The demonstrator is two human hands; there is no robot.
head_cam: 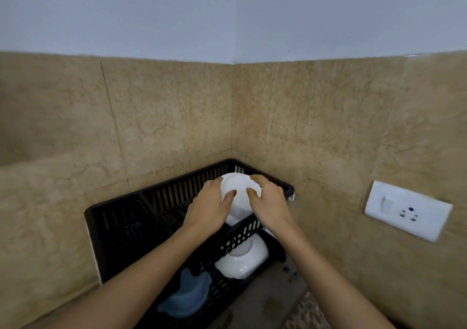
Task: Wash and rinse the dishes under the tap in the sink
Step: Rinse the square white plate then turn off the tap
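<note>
Head view: your left hand [211,208] and right hand [269,202] both grip the white plate [240,189], holding it upright in the black dish rack [101,217], far corner.

The rack [121,217] stands in the corner [231,136], with the plate [241,192] in its upper level between the left hand [209,210] and the right hand [270,207], a bowl [242,260] below the plate, a tub [187,296] left of the bowl, and a socket [406,210] on the wall [353,126] at the right.

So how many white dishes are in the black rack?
2: one plate up top, held by the left hand and right hand; one bowl on the lower shelf. Others may be hidden.
</note>
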